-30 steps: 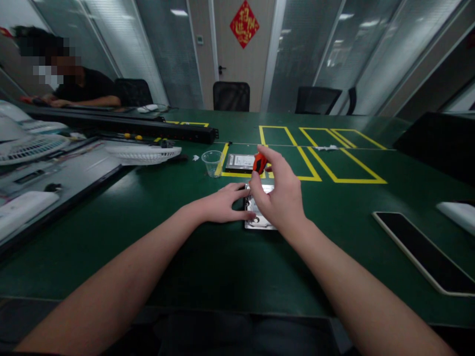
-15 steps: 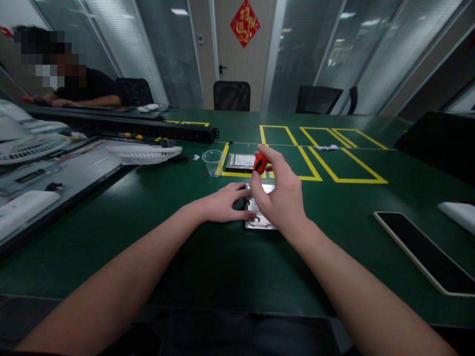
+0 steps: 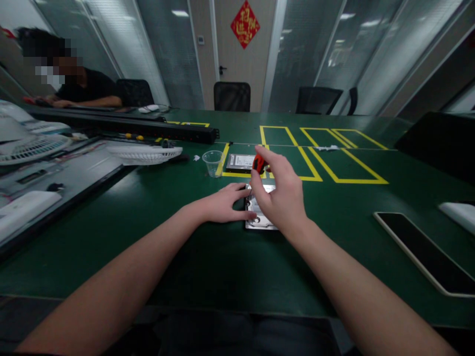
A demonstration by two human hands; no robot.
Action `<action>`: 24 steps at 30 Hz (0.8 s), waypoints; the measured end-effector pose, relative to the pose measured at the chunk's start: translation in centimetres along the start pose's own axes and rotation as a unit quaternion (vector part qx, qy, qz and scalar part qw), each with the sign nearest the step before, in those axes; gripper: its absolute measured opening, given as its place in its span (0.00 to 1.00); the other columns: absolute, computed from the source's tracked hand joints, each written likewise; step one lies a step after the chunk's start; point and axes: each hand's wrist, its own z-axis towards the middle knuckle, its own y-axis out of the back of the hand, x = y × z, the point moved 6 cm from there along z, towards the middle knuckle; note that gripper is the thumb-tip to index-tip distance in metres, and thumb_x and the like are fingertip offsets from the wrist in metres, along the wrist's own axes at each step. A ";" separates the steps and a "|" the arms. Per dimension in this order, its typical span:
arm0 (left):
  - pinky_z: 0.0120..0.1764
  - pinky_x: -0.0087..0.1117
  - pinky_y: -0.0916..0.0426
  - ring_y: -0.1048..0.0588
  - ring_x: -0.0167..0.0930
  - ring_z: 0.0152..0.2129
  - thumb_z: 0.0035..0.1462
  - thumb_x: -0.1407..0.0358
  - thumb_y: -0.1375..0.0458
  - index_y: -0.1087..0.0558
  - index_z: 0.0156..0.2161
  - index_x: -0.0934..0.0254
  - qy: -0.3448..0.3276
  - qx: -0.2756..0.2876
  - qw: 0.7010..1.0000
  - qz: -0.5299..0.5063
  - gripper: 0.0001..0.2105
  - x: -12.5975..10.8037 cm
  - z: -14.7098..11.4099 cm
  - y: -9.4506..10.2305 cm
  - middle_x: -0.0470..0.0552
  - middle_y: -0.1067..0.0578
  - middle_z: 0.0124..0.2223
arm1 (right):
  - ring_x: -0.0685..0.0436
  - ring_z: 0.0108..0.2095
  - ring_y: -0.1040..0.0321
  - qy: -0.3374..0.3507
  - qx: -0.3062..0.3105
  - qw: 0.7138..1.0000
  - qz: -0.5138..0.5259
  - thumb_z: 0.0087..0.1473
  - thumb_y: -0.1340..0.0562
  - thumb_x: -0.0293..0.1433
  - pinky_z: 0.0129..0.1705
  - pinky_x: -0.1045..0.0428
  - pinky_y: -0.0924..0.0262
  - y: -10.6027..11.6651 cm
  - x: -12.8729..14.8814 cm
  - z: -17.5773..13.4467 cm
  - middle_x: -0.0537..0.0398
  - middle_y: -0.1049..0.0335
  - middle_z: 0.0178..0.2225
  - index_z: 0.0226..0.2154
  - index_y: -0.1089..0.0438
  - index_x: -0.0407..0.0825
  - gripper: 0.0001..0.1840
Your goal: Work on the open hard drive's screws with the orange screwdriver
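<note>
A silver hard drive (image 3: 264,222) lies flat on the green table in front of me. My left hand (image 3: 226,203) steadies its left side, thumb resting on the top face and fingers at the far left corner. Over the drive, my right hand (image 3: 280,190) pinches the red and black handle of a screwdriver (image 3: 259,163) that stands roughly upright. Its tip points down at the drive's upper left corner, partly hidden by my fingers. Just behind lies a second hard drive (image 3: 241,162) with a white label, and left of it stands a clear plastic cup (image 3: 213,164).
Yellow tape outlines (image 3: 349,181) mark the table. At right lie a phone (image 3: 426,252) and a white object (image 3: 458,215). Fan parts (image 3: 144,154) and a long black bar (image 3: 122,123) fill the left side. A person (image 3: 89,89) sits at the far left.
The screwdriver handle has turned slightly between my right fingers. My left hand and the drive under it stay in place.
</note>
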 end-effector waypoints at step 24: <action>0.92 0.68 0.41 0.38 0.62 0.92 0.75 0.29 0.28 0.26 0.87 0.55 0.003 0.005 1.000 0.004 0.48 -0.1 0.2 0.0 0.65 0.33 0.92 | 0.30 0.61 0.16 0.018 -0.033 0.999 0.000 0.80 0.31 0.34 0.62 0.33 0.12 0.1 -0.5 -0.3 0.42 0.17 0.63 0.77 0.23 0.58 0.27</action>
